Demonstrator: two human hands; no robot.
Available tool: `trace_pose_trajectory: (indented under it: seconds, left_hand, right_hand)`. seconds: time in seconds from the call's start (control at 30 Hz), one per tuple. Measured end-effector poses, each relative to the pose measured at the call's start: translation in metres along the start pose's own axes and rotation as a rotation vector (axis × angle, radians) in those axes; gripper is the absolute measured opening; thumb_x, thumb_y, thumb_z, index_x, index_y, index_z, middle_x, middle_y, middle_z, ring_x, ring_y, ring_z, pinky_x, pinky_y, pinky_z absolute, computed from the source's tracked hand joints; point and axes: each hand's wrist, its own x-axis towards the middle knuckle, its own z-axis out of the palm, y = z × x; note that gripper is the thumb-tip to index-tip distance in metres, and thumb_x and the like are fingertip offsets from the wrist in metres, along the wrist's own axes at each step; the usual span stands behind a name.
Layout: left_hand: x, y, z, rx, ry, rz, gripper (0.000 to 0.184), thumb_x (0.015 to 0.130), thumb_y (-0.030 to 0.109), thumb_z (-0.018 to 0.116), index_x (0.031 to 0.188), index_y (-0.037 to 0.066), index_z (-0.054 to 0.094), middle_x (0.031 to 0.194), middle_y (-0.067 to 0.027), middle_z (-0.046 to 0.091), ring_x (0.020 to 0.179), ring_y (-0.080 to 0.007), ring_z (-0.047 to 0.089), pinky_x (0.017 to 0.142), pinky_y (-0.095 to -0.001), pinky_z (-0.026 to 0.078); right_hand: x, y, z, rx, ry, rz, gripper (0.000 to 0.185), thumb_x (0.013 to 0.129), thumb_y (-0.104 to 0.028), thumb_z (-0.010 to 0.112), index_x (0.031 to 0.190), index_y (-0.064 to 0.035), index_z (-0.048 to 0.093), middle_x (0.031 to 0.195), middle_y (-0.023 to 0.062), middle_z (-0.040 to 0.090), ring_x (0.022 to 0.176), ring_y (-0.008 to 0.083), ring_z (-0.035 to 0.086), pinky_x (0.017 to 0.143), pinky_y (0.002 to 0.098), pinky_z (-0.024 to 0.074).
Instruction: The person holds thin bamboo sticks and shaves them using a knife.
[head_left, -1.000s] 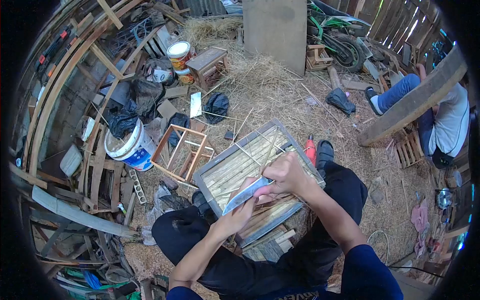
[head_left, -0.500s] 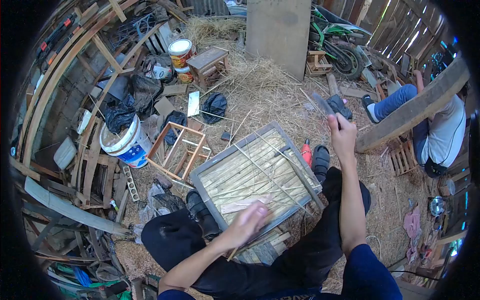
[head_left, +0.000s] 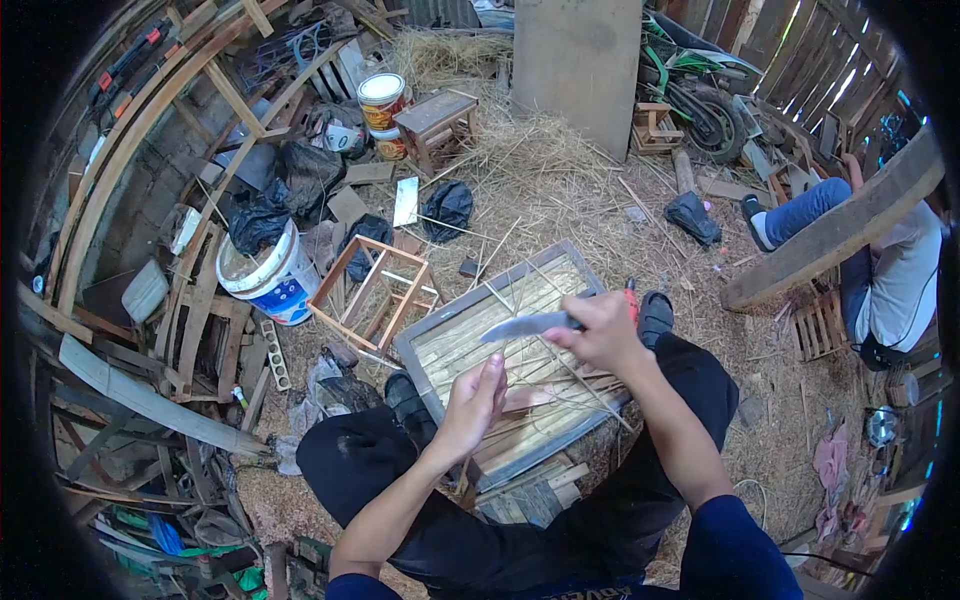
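In my right hand [head_left: 605, 335] is a knife [head_left: 525, 326], its handle inside my closed fingers and its broad blade pointing left. The blade tip is just above my left hand [head_left: 468, 405], which is closed with the thumb uppermost. Whatever my left hand may hold is hidden by the fingers. Both hands are over a wood-framed panel of pale slats [head_left: 455, 355] between my legs. Loose thin strips [head_left: 590, 385] lie across the panel, and a flat pale piece [head_left: 527, 398] rests near my left hand.
A small wooden frame [head_left: 350, 310] and a white bucket [head_left: 285, 275] stand to the left. A red-handled tool [head_left: 631, 298] is beside my right foot. At right, a slanting beam [head_left: 830, 235] partly covers a seated person [head_left: 900, 275]. Straw and a stool [head_left: 437, 112] are farther back.
My right hand has lowered the knife from the raised right side to over the panel. My left hand has come up slightly and left, its thumb now beneath the blade tip.
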Motion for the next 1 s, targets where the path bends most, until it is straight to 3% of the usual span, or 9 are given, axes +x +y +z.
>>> trace_pose_trajectory:
  seconds: [0.17,0.27,0.37,0.47,0.7,0.8,0.83,1.0]
  left_hand:
    - [0.007,0.006,0.004,-0.129,-0.047,-0.037,0.035,0.106,0.031,0.040,0.079,0.011,0.040,0.061,0.0051,0.031,0.049,-0.0057,0.026,0.046,-0.0259,0.020]
    - [0.008,0.017,0.001,-0.109,-0.084,-0.034,0.022,0.104,0.021,0.039,0.085,0.010,0.042,0.066,0.0049,0.033,0.054,-0.0062,0.029,0.049,-0.0260,0.025]
    - [0.011,0.021,-0.001,-0.053,-0.082,-0.017,0.013,0.104,0.018,0.040,0.093,0.011,0.043,0.071,0.0049,0.034,0.059,-0.0067,0.030,0.052,-0.0254,0.028]
    - [0.012,0.022,-0.005,-0.004,-0.214,-0.032,0.008,0.104,0.016,0.039,0.099,0.010,0.043,0.073,0.0048,0.035,0.060,-0.0068,0.031,0.053,-0.0250,0.031]
    - [0.007,0.001,-0.005,0.120,-0.223,-0.023,0.019,0.105,0.021,0.038,0.090,0.010,0.040,0.071,0.0032,0.033,0.056,-0.0065,0.029,0.050,-0.0245,0.024]
    - [-0.001,0.006,0.006,0.037,-0.137,-0.101,0.023,0.106,0.024,0.038,0.088,0.010,0.040,0.070,0.0033,0.032,0.056,-0.0063,0.028,0.049,-0.0243,0.024]
    - [0.000,0.003,0.005,0.208,-0.125,0.045,0.027,0.107,0.026,0.037,0.085,0.010,0.040,0.069,0.0036,0.030,0.056,-0.0059,0.029,0.049,-0.0238,0.024]
    - [-0.005,0.010,0.009,0.077,-0.120,0.025,0.033,0.108,0.033,0.037,0.085,0.010,0.040,0.069,0.0038,0.030,0.053,-0.0051,0.028,0.046,-0.0229,0.023]
  right_hand:
    - [0.009,-0.027,0.022,0.108,-0.128,-0.084,0.049,0.083,-0.050,0.072,0.067,-0.0076,0.054,0.046,0.0097,0.049,0.043,0.0300,0.054,0.043,0.0390,0.0404]
    - [0.009,-0.029,0.030,0.190,-0.141,-0.018,0.047,0.084,-0.049,0.071,0.068,-0.0073,0.056,0.048,0.0114,0.052,0.044,0.0317,0.055,0.044,0.0403,0.0411]
    - [0.011,-0.033,0.023,0.214,-0.187,0.024,0.050,0.088,-0.052,0.065,0.069,-0.0067,0.057,0.049,0.0145,0.054,0.047,0.0348,0.058,0.046,0.0424,0.0437]
    - [0.007,-0.032,0.019,0.213,-0.201,-0.003,0.048,0.088,-0.051,0.065,0.069,-0.0070,0.058,0.050,0.0151,0.054,0.048,0.0352,0.058,0.047,0.0431,0.0444]
    - [0.001,-0.026,0.011,0.138,-0.178,-0.048,0.056,0.084,-0.058,0.067,0.061,-0.0086,0.055,0.046,0.0112,0.051,0.045,0.0328,0.057,0.045,0.0407,0.0431]
    - [0.001,-0.023,0.009,0.103,-0.142,-0.074,0.059,0.082,-0.062,0.067,0.059,-0.0100,0.053,0.044,0.0092,0.049,0.041,0.0309,0.055,0.042,0.0394,0.0413]
    - [0.000,-0.021,0.008,0.080,-0.148,-0.073,0.059,0.081,-0.063,0.067,0.059,-0.0104,0.052,0.044,0.0086,0.048,0.040,0.0302,0.055,0.042,0.0390,0.0407]
    - [-0.006,-0.015,0.004,-0.023,-0.077,-0.109,0.060,0.076,-0.062,0.073,0.058,-0.0100,0.047,0.044,0.0045,0.043,0.038,0.0238,0.049,0.040,0.0367,0.0341]
